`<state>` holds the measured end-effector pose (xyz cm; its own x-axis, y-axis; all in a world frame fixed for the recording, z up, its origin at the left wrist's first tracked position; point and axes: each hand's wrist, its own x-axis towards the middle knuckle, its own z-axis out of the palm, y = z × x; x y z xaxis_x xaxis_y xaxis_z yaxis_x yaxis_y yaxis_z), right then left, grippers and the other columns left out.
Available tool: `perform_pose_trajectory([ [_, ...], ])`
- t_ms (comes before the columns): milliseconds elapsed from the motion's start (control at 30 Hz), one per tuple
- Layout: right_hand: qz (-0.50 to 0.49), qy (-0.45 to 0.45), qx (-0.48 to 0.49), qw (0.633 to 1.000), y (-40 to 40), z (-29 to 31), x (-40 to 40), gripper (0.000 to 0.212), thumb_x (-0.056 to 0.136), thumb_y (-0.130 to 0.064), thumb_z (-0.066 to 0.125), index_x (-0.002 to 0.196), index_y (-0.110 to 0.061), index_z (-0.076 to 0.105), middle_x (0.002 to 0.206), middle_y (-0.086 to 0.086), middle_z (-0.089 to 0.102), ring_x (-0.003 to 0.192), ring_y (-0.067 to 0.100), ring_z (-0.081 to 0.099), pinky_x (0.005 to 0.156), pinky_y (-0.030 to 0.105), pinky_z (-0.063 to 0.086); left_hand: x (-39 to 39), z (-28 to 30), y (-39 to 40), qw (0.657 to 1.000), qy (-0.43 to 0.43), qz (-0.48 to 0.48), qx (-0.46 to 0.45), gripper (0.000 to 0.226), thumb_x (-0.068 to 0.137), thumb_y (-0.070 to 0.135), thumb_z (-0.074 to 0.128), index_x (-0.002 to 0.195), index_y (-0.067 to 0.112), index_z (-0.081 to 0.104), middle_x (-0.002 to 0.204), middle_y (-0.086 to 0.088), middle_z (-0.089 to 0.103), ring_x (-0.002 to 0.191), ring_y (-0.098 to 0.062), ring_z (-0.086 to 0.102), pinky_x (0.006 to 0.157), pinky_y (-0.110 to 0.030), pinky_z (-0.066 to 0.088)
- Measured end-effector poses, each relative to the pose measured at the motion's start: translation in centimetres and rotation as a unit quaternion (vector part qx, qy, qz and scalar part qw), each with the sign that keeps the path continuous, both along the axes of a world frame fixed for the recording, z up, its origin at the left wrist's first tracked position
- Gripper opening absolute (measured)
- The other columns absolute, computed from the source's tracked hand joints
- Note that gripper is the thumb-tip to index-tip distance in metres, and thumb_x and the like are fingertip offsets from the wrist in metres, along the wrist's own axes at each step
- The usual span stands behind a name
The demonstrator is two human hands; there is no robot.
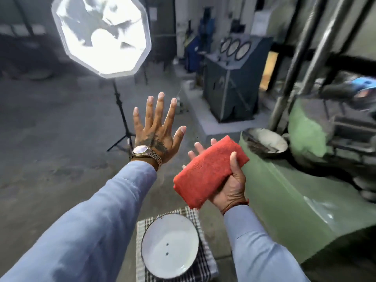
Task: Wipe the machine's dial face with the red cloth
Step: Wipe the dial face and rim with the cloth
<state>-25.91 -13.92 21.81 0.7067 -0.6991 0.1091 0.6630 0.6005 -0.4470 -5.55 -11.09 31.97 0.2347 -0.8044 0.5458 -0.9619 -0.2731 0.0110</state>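
Note:
My right hand point(230, 184) holds a folded red cloth point(209, 171) at chest height, thumb on top and fingers underneath. My left hand point(157, 131) is stretched forward with its fingers spread, back of the hand up, a watch on the wrist, and nothing in it. A round white dial face point(169, 244) with two small holes lies flat on a checked cloth point(206, 261) on the floor, below both hands. To the right stands the green machine point(284, 190), with a round white bowl-shaped recess point(266, 140) on its upper part.
A lit octagonal softbox point(101, 33) on a black stand point(122, 117) stands ahead on the left. A dark cabinet with three round gauges point(234, 47) sits on a concrete plinth at the back. Steel columns point(301, 58) rise from the machine. The floor is bare concrete.

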Motion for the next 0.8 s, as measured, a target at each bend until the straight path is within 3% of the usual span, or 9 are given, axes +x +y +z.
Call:
perform_pose_trajectory([
  [100,-0.050,-0.017,-0.037,0.998,0.5,5.3,-5.1,0.073,0.104,-0.072,0.042,0.165,-0.031,0.034,0.173,0.020,0.036,0.158,0.051,0.035,0.125,0.081,0.015,-5.3,6.0,-0.8,0.998,-0.005,-0.053,-0.041,0.080,0.108,0.067,0.021,0.176,0.033,-0.004,0.185,-0.003,-0.012,0.171,-0.034,-0.010,0.133,-0.071,-0.002],
  [233,-0.139,-0.018,-0.087,0.986,2.5,11.5,-12.4,0.087,0.097,-0.075,0.057,0.167,-0.029,0.032,0.170,0.020,0.042,0.156,0.056,0.035,0.121,0.086,0.014,-12.8,13.2,-1.1,0.986,0.003,-0.137,-0.095,0.082,0.106,0.068,0.020,0.176,0.032,0.000,0.186,-0.004,-0.007,0.171,-0.034,-0.006,0.132,-0.071,0.000],
  [400,-0.279,-0.035,-0.097,0.955,6.5,17.0,-23.7,0.088,0.100,-0.072,0.056,0.170,-0.029,0.025,0.170,0.022,0.042,0.152,0.056,0.041,0.115,0.073,0.042,-24.0,18.7,-0.5,0.962,0.005,-0.241,-0.129,0.080,0.109,0.069,0.023,0.176,0.033,-0.002,0.185,-0.003,-0.010,0.171,-0.032,-0.011,0.132,-0.071,-0.004],
  [500,-0.366,-0.015,-0.080,0.927,9.7,19.2,-32.0,0.090,0.098,-0.072,0.056,0.169,-0.024,0.028,0.167,0.023,0.045,0.150,0.057,0.044,0.123,0.073,0.033,-32.3,20.3,0.4,0.941,0.015,-0.307,-0.138,0.081,0.109,0.066,0.031,0.176,0.033,0.001,0.185,-0.004,-0.007,0.171,-0.033,-0.008,0.132,-0.071,-0.002],
  [567,-0.435,-0.010,-0.103,0.895,12.5,19.9,-38.0,0.087,0.100,-0.074,0.050,0.167,-0.021,0.035,0.166,0.023,0.046,0.148,0.057,0.046,0.126,0.075,0.026,-39.2,21.3,1.3,0.919,0.030,-0.364,-0.147,0.081,0.107,0.067,0.031,0.177,0.033,0.004,0.186,-0.005,-0.006,0.171,-0.034,-0.006,0.132,-0.072,-0.001],
  [633,-0.495,0.019,-0.073,0.866,15.0,21.1,-43.9,0.079,0.100,-0.076,0.046,0.156,-0.020,0.053,0.163,0.023,0.050,0.146,0.056,0.050,0.123,0.072,0.034,-45.7,22.1,2.4,0.899,0.044,-0.407,-0.155,0.083,0.105,0.069,0.027,0.176,0.035,0.005,0.186,-0.005,-0.006,0.171,-0.034,-0.006,0.132,-0.072,0.000],
  [800,-0.625,0.060,-0.074,0.775,22.6,22.7,-58.7,0.073,0.099,-0.077,0.046,0.134,-0.018,0.071,0.150,0.025,0.063,0.135,0.053,0.061,0.120,0.067,0.043,-63.7,23.3,6.4,0.839,0.064,-0.514,-0.168,0.082,0.105,0.069,0.028,0.176,0.034,0.008,0.186,-0.005,-0.001,0.171,-0.033,-0.004,0.133,-0.072,0.001],
])
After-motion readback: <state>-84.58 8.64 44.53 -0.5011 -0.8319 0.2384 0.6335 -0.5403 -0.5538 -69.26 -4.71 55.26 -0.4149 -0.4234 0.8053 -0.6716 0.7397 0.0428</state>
